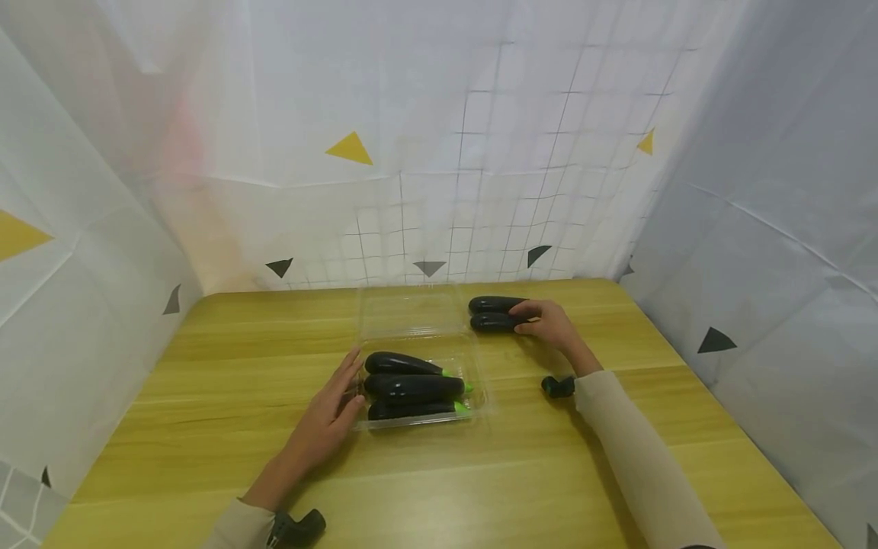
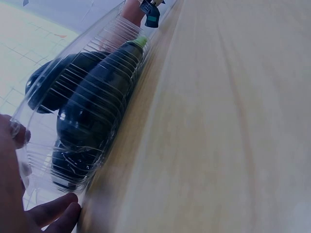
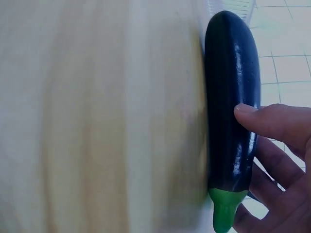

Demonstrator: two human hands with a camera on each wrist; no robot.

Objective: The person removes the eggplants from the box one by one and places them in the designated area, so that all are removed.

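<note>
Three dark eggplants (image 1: 414, 387) with green stem ends lie side by side in a clear plastic clamshell box (image 1: 424, 421). My left hand (image 1: 328, 412) rests against the box's left side, fingers fairly straight and touching its wall. In the left wrist view the eggplants (image 2: 95, 104) show through the ribbed plastic. Right of the box's raised lid, two more eggplants (image 1: 492, 323) lie side by side. My right hand (image 1: 547, 324) is at their right ends. In the right wrist view its thumb presses the nearer eggplant (image 3: 231, 97), with the other fingers curled behind it, partly hidden.
The box's clear lid (image 1: 409, 311) lies folded back toward the rear wall. The wooden table (image 1: 521, 473) is bordered by white sheets at the back (image 1: 288, 221) and sides. Dark wrist cameras (image 1: 557, 386) sit by both sleeves.
</note>
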